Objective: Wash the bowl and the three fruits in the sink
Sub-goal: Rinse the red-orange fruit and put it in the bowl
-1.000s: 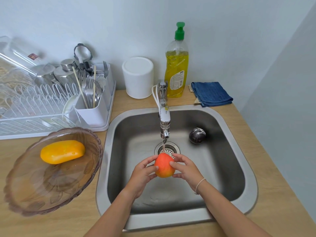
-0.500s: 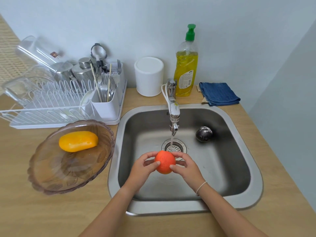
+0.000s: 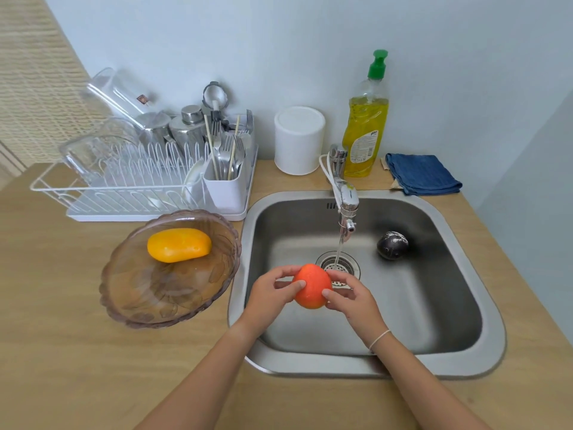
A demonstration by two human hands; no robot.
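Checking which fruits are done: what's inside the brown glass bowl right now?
Only a yellow fruit lies inside the brown glass bowl, toward its far side. The rest of the bowl's floor looks bare; the patch directly under the fruit is covered.

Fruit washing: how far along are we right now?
Looks done: the yellow fruit lies in the bowl on the counter, apparently washed. In hand: the left hand and right hand hold the orange fruit over the sink, just short of the tap's stream. Left: the dark fruit on the sink floor.
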